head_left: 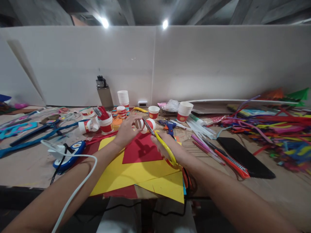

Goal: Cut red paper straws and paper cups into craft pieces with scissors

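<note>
My right hand (165, 144) grips a pair of scissors (166, 147) with yellow handles, blades pointing up and to the left. In front of it, my left hand (127, 129) pinches a small white-and-red paper cup (139, 124), partly hidden by the fingers. The scissor blades lie close to this cup; whether they touch it I cannot tell. Just behind the blades is another red-and-white paper cup (151, 123). Beneath both hands, a red sheet (142, 152) lies on yellow sheets (116, 174).
Stacked paper cups (185, 111) stand behind, near a blue glue gun (170, 127). To the right lie a red utility knife (233, 163), a black phone-like slab (245, 157) and colourful pipe cleaners (286, 129). At left, a white cable (93, 165) runs from a blue power strip (70, 158) over my left forearm.
</note>
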The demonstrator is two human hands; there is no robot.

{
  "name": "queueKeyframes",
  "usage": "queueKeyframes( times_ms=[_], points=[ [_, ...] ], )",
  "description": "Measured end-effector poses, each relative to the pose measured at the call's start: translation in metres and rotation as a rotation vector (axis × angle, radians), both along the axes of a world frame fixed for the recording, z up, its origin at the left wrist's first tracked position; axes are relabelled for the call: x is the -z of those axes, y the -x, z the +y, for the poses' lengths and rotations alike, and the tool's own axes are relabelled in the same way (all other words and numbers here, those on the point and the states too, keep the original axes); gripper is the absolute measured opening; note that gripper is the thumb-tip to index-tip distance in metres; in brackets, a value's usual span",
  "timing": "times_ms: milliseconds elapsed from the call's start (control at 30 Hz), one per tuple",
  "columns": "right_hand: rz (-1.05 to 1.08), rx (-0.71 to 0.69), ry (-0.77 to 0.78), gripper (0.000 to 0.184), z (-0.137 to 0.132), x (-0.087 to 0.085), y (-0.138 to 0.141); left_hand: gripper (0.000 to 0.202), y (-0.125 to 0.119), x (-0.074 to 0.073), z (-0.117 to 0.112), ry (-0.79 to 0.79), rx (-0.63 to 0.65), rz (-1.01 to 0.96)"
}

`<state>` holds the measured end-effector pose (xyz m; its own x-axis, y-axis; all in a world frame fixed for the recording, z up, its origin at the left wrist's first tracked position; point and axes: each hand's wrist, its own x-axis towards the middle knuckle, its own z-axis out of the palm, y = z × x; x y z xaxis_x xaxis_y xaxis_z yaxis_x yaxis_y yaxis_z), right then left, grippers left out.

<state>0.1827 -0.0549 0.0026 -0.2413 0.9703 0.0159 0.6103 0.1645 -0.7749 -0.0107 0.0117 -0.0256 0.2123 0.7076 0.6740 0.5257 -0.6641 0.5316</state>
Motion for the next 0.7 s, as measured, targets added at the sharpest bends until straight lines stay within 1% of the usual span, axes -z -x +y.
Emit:
queueKeyframes(
  times_ms=[133,200,233,267,333,400,467,533,633,700],
  points=[
    [-0.019,0.009,0.041,0.023,0.001,0.003,0.0,0.046,0.0,-0.001,-0.001,-0.031,-0.014,0.035],
    [0.002,0.011,0.09,0.023,0.002,0.004,0.0,0.045,0.001,-0.001,-0.001,0.004,0.002,-0.014],
    [0.019,0.015,0.115,0.023,0.003,0.005,-0.001,0.044,0.001,-0.001,-0.001,0.053,0.014,-0.077],
    [0.037,0.024,0.135,0.024,0.003,0.005,-0.002,0.043,0.001,-0.001,0.0,0.124,0.03,-0.167],
    [0.081,0.033,0.157,0.026,0.005,0.004,-0.004,0.042,0.002,-0.003,0.001,0.295,0.08,-0.419],
    [0.158,0.031,0.184,0.03,0.006,0.002,-0.006,0.037,0.003,-0.006,0.002,0.459,0.163,-0.697],
    [0.249,0.026,0.222,0.034,0.007,0.0,-0.007,0.031,0.004,-0.01,0.002,0.604,0.255,-0.901],
    [0.32,0.036,0.222,0.036,0.008,0.0,-0.008,0.027,0.005,-0.013,0.003,0.761,0.302,-1.012],
    [0.362,0.044,0.14,0.035,0.012,0.004,-0.01,0.031,0.006,-0.015,0.004,1.004,0.283,-1.085],
    [0.34,0.057,0.077,0.035,0.016,0.008,-0.011,0.032,0.005,-0.014,0.005,1.089,0.263,-1.104]
  ],
)
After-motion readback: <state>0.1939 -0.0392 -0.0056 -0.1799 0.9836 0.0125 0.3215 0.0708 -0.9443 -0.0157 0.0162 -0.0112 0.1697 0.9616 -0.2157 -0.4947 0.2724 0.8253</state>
